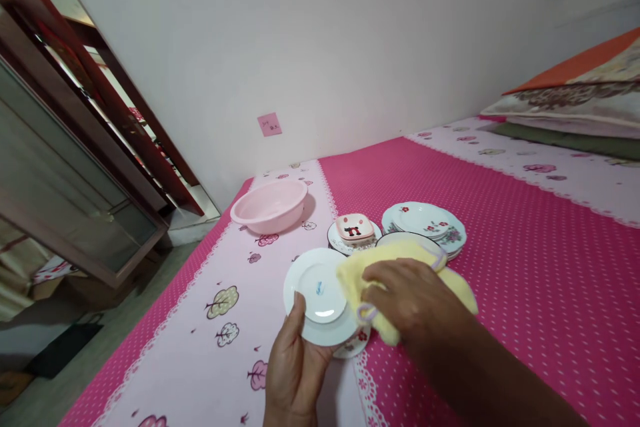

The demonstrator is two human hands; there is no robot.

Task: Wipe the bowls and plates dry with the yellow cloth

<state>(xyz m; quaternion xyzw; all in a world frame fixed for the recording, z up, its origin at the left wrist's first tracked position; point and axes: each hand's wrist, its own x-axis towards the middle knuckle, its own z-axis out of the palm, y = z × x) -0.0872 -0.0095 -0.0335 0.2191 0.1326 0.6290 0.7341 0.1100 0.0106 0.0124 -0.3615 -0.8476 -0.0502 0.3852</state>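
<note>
My left hand (297,363) grips a white plate (306,287) by its lower left edge, thumb on the rim; a small blue mark shows at the plate's centre. My right hand (407,293) is closed on a yellow cloth (367,267) with a pale purple edge, which touches the plate's right side. Under the held plate, part of another plate (354,345) with a red flower pattern shows. Just beyond the cloth are a small square dish (354,227) with a red and black picture, resting on a dark-rimmed plate (336,240), and a stack of flowered plates (453,221).
A pink basin (273,208) stands near the bed's far left side. The bedspread (530,267) is pink with white dots and printed trees. Folded bedding (575,93) lies at the right. A pink note (270,125) is on the wall, and a door (75,167) stands at the left.
</note>
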